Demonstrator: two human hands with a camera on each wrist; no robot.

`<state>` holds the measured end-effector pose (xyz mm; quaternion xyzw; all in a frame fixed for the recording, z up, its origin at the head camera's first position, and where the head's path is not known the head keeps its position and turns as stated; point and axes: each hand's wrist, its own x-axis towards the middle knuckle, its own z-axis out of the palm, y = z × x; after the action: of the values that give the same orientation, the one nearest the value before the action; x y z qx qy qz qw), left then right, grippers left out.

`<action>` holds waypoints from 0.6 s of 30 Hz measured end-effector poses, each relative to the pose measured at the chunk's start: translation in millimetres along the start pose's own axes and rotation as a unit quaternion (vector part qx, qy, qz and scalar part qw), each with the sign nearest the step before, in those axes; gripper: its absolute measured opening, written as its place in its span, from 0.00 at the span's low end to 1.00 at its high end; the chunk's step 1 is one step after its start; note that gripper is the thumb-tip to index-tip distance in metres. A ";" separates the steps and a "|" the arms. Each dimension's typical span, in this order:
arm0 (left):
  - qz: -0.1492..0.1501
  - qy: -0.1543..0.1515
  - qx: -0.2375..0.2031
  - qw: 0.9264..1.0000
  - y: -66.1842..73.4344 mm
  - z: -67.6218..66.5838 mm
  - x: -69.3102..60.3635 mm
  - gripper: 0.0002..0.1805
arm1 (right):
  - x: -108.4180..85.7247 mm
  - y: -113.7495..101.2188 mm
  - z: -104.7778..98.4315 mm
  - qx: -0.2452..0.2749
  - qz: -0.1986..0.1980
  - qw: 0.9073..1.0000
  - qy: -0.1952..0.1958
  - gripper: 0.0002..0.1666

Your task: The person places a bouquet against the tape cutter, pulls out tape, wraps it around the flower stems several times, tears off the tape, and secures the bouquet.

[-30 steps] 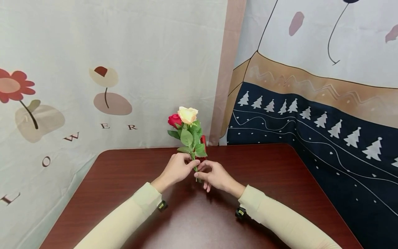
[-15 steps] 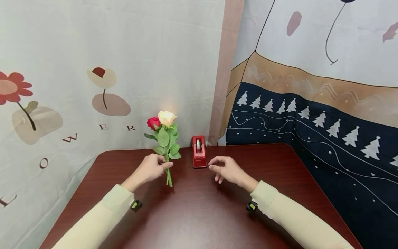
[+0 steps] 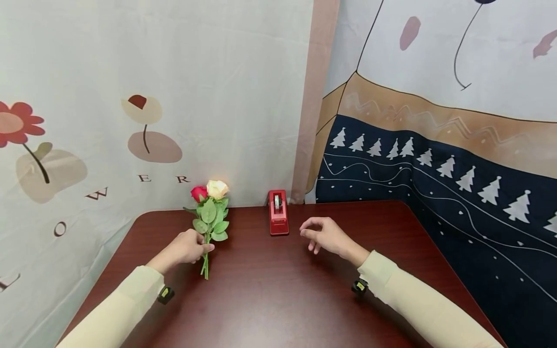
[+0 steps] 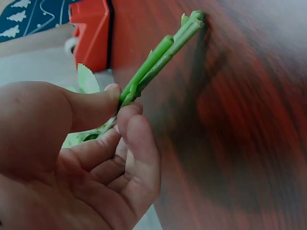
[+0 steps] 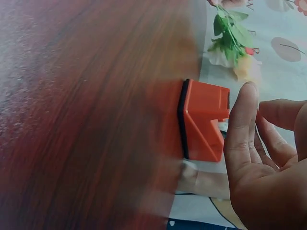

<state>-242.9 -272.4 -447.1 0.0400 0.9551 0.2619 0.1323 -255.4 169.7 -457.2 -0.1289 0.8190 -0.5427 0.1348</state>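
My left hand (image 3: 183, 248) pinches the green stems (image 4: 160, 60) of two roses between thumb and fingers, over the left part of the table. One is a red rose (image 3: 199, 194), the other a cream rose (image 3: 217, 189); both heads point to the back, with leaves below them. The stem ends stick out past the thumb in the left wrist view. Nothing is in my right hand (image 3: 331, 238), whose fingers are loosely bent. Nearest to it, on its left, stands a red tape dispenser (image 3: 278, 217).
The dark brown wooden table (image 3: 261, 299) has its back edge against a pale printed cloth (image 3: 243, 96). A navy cloth with white trees (image 3: 435, 193) hangs along the right side. In the right wrist view the dispenser (image 5: 204, 122) stands close to my fingers.
My left hand has carried the roses left and lower, away from my right hand. The right hand has moved off the stems to the right. The tape dispenser, earlier mostly hidden, now shows fully.
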 end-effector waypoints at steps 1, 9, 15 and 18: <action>-0.006 -0.003 -0.005 1.000 -3.5 -1.4 -0.7 0.23 | 0.1 0.8 -0.1 -0.003 0.002 1.000 -0.002 0.17; -0.058 -0.019 -0.019 0.998 -28.5 -12.1 -6.1 0.21 | 0.3 3.9 -1.5 -0.006 0.008 1.000 -0.012 0.18; -0.050 0.008 0.066 0.997 -29.1 -19.8 -11.5 0.21 | -2.1 3.9 -3.7 -0.010 0.013 1.000 -0.025 0.17; -0.031 0.065 0.142 0.987 -20.0 -22.4 -15.6 0.26 | -3.1 1.4 -5.4 -0.020 0.006 1.000 -0.021 0.16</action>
<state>-234.1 -302.8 -435.2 0.0118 0.9899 0.1220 0.0709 -254.5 176.0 -456.2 -0.1383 0.8273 -0.5226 0.1529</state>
